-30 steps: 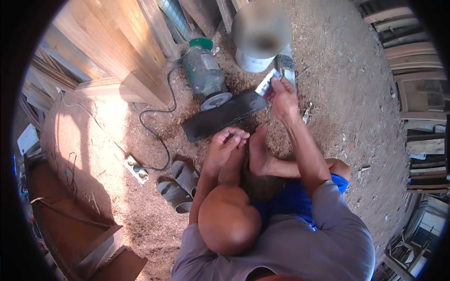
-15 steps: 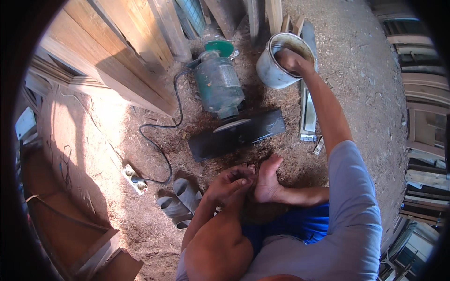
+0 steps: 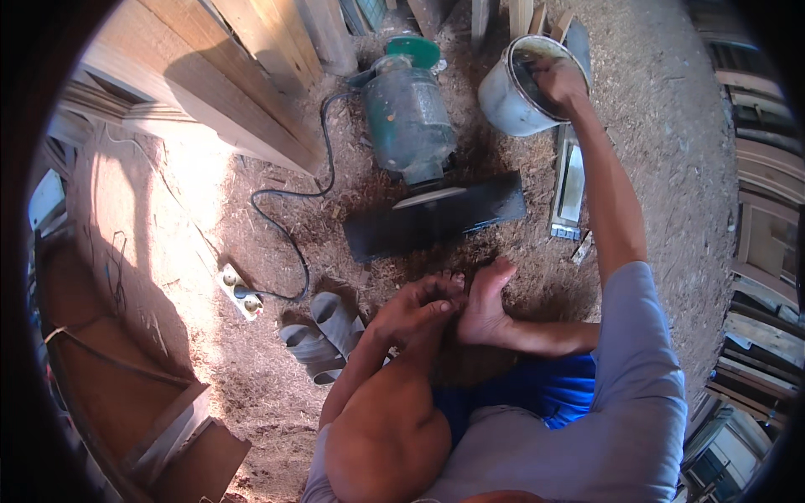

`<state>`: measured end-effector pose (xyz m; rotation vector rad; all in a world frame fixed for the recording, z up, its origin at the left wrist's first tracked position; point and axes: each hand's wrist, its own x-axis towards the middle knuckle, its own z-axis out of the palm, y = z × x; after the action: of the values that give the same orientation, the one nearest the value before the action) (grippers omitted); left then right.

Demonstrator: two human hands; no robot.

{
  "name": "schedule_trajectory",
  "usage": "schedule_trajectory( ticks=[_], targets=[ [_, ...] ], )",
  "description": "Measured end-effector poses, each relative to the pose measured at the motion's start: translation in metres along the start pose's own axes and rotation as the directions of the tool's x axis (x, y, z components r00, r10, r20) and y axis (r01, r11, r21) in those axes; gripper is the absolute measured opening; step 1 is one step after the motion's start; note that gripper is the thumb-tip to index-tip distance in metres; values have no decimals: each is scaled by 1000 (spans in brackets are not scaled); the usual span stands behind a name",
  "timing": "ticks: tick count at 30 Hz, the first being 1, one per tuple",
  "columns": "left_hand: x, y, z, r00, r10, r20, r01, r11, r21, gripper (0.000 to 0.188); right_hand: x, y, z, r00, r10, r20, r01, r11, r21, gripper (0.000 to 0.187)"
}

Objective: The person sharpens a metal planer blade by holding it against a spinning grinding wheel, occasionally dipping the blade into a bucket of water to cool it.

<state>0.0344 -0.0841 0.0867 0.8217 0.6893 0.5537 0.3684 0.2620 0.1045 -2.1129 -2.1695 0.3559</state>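
My right hand (image 3: 560, 81) reaches into a dirty white bucket (image 3: 513, 105). Its fingers look curled, and what they hold, if anything, cannot be made out. My left hand (image 3: 411, 317) lies over my left foot beside my raised knee, fingers loosely spread and nothing seen in them. In front of my feet a worn green electric motor (image 3: 408, 121) lies on the ground, with a pale disc (image 3: 429, 198) at its near end and a green round cover (image 3: 413, 52) at its far end. A black slab (image 3: 436, 222) stands across the disc.
A black cable (image 3: 289, 194) runs from the motor to a white socket strip (image 3: 240, 293). Grey sandals (image 3: 323, 335) lie left of my foot. Wooden planks (image 3: 226, 92) lean at the far left, a brown wooden piece (image 3: 109, 360) stands nearer, and stacked boards (image 3: 767, 243) line the right.
My right hand has shifted slightly within the bucket and shows more at its far side. The view has tilted a little, and my left hand stays on the foot.
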Motion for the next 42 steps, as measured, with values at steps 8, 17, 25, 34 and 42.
schedule_trajectory(
  ticks=[8,17,25,34,42],
  targets=[
    [-4,-8,4,991,54,-121,-47,997,60,26,-143,-95,-66,995,9,-102,72,642,763,10],
    [37,-5,2,883,136,-449,-158,987,-11,24,-213,-115,-3,995,-96,-9,45,380,924,6],
    [51,-23,-9,846,164,-506,-230,971,-69,19,-286,-127,86,940,56,337,-330,-104,938,15],
    [50,-34,-43,765,146,-627,-135,989,66,15,-290,-141,118,938,173,300,-334,228,914,9],
    [57,-23,-49,751,68,-657,-122,992,-37,19,-283,-142,121,953,153,262,-296,270,916,9]
  ],
)
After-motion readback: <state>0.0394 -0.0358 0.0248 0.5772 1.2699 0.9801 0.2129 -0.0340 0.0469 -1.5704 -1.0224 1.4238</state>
